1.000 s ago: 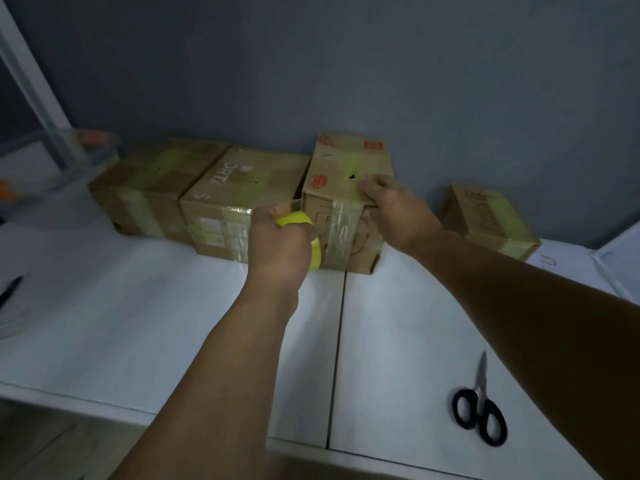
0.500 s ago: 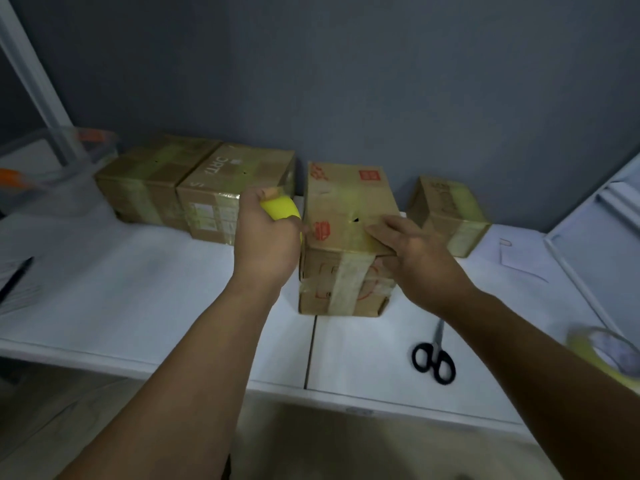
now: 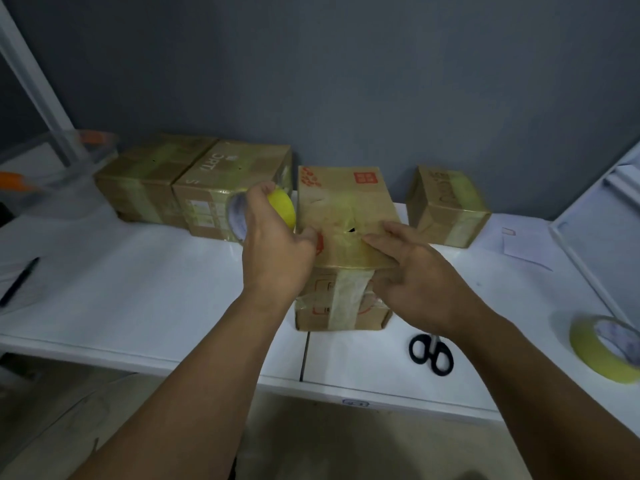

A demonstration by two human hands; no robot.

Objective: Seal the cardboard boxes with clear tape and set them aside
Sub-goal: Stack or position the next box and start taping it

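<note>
A cardboard box (image 3: 341, 199) with red markings stands on the white table (image 3: 138, 289), near its front edge, with clear tape across its top and down its front face. My left hand (image 3: 273, 251) grips a yellow roll of tape (image 3: 282, 206) against the box's left top edge. My right hand (image 3: 412, 271) lies with straight fingers on the tape at the box's front top edge. Two taped boxes (image 3: 152, 181) (image 3: 232, 188) stand in a row at the back left, and a smaller taped box (image 3: 446, 206) at the back right.
Black scissors (image 3: 431, 353) lie on the table to the right of the box. A second yellow tape roll (image 3: 606, 348) sits at the right edge. A clear plastic container (image 3: 59, 168) stands far left, a pen (image 3: 19, 280) lies at the left, and a white panel (image 3: 602, 216) leans at the right.
The box has come away from the row toward the table's front edge. My left hand has moved the roll from the front face to the box's upper left edge. My right hand now flattens the tape.
</note>
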